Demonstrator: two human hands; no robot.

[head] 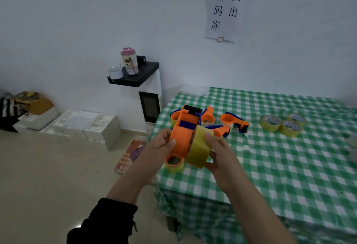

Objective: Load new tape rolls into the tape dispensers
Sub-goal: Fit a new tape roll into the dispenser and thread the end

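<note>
Left hand (163, 143) grips orange dispenser (182, 137) above the surface's (270, 166) near-left corner; right hand (216, 153) fingers curl round yellow tape roll (199, 152) (seemingly half-seated). Risk: roll goes on crooked and jams, or drops off the edge.

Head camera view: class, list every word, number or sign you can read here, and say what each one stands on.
"请扫码出库": black characters on the paper sign taped to the wall.
Red booklet on the floor: printing too blurred to read.
Pink-lidded bottle on the black shelf: a picture, no legible words.
Held yellow tape roll and orange tape dispenser: no print visible.
</note>
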